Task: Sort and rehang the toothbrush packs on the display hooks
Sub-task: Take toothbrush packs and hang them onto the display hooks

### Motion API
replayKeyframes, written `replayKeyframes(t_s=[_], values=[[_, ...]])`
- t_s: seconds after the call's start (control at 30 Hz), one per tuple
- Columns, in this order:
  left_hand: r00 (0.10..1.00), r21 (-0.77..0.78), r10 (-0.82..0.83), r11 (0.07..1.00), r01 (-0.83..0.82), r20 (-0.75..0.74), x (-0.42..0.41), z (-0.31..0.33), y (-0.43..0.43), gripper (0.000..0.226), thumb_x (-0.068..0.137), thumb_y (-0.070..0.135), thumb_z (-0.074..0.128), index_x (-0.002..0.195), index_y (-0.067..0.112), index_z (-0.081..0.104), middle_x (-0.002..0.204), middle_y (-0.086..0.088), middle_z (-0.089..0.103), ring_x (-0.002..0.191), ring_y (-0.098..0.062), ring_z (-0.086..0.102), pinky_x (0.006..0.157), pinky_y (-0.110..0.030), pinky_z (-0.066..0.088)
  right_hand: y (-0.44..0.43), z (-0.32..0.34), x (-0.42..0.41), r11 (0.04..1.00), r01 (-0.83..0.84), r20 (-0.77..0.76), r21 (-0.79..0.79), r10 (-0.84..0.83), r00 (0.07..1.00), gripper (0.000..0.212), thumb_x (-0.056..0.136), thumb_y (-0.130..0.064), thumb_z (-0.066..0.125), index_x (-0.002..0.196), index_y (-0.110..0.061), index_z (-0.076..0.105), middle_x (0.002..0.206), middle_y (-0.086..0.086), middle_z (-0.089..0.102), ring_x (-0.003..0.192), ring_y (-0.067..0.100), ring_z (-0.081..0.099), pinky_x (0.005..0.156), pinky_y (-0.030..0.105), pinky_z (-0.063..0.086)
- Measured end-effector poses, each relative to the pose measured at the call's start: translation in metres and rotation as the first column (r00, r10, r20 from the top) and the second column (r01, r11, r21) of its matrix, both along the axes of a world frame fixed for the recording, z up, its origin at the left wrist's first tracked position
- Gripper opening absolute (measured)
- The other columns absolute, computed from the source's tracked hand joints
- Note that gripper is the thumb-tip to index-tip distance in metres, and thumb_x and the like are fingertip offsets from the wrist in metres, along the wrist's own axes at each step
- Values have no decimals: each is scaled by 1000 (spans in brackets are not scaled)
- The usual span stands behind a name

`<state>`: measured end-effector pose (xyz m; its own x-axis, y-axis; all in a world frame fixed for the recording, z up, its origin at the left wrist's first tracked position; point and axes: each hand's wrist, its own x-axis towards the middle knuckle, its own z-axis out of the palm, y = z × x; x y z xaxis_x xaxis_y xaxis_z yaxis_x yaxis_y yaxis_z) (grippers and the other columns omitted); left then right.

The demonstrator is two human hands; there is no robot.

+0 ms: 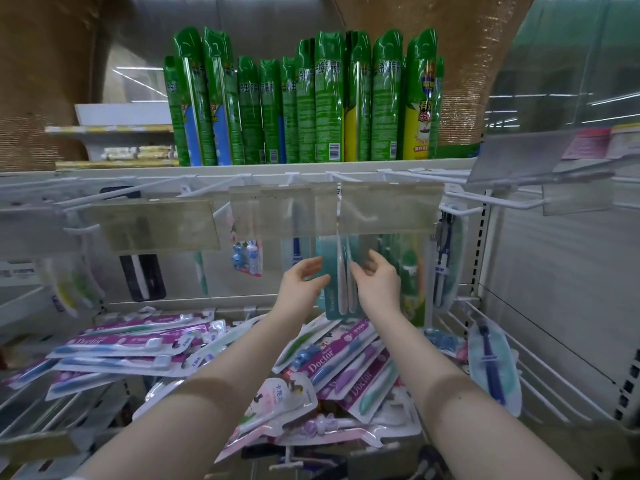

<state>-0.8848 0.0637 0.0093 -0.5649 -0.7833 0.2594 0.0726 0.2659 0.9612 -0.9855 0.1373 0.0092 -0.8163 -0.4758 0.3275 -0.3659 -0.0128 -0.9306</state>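
A teal toothbrush pack with two white-handled brushes hangs upright below the middle display hooks. My left hand holds its left edge with curled fingers. My right hand grips its right edge the same way. The top of the pack is hidden behind a clear price-tag strip. Below my arms lies a heap of loose purple "Doctor" toothbrush packs, and a second stack lies to the left.
Other packs hang on hooks: a black one at left, a blue cartoon one, a green one and a dark blue one at right. Green spray cans stand on the shelf above. White wire hooks jut out.
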Motion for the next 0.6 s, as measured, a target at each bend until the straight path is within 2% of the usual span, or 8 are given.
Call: replayKeyframes(t_s=[0.1,0.17,0.3,0.37,0.47,0.6], values=[[999,-1,36,999,-36,5,8,-1,7,39,89,7,61,127,13,55,130,-7,57,120,-22,54,104,-40,43,11,0,6,1000,-29,0,9,29,1000,60,92,-26,59,144,-10,35,137,9,52,123,21,52,102,33,41],[999,-2,52,999,-52,4,13,-1,15,38,89,6,61,127,13,56,129,-7,57,120,-22,54,102,-38,45,21,1,12,999,-48,-19,11,49,999,59,92,-26,58,144,-10,35,139,9,51,124,20,51,102,32,40],[996,2,77,997,-77,-35,27,0,36,36,91,6,58,126,12,55,123,-3,58,108,-17,58,70,-15,49,42,2,25,995,-99,-24,-13,98,995,55,94,-25,56,142,-10,38,137,8,52,123,19,51,98,26,40],[994,10,93,996,-92,-61,36,-1,49,34,92,4,57,125,11,55,117,-1,57,97,-11,58,58,-9,49,55,2,33,990,-140,-5,-33,139,990,52,94,-25,55,142,-12,39,136,6,52,121,17,51,95,22,39],[993,0,90,996,-91,-75,48,-3,65,33,93,4,55,125,11,55,114,3,57,94,-5,57,62,-6,49,72,0,44,981,-187,33,-56,189,981,47,95,-24,54,140,-13,41,134,4,53,113,10,51,90,18,38],[989,-28,111,993,-114,-93,60,-4,82,31,92,3,57,122,10,56,110,3,60,91,-2,58,69,-9,50,87,-3,54,976,-207,35,-64,209,977,42,96,-21,53,135,-12,45,129,5,55,105,8,50,88,17,37]])
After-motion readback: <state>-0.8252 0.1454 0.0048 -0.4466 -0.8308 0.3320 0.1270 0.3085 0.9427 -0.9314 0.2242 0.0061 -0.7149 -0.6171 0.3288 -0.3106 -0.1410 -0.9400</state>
